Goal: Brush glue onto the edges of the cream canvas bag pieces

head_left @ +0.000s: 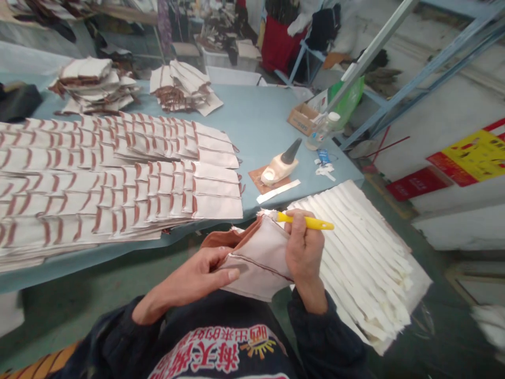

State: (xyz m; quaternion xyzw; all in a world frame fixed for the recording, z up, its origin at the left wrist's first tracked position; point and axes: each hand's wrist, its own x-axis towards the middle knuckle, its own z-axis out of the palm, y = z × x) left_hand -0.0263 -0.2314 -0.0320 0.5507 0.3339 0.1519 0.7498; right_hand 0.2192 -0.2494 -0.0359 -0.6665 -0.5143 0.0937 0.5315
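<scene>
My left hand is closed on the near left edge of a sewn off-white and brown piece, thumb on top and fingers underneath. The piece has a dark seam across it and a brown inner face showing at the far left. In my right hand is a brush with a yellow handle. Its pale bristle end touches the far corner of the piece, where white stuff shows. Part of my right hand also lies against the piece's right edge.
Overlapping rows of similar pieces cover the left of the blue table, with two stacks behind. A glue-like container with a dark nozzle sits on a brown scrap. White strips lie to the right. A clear bottle stands near a box.
</scene>
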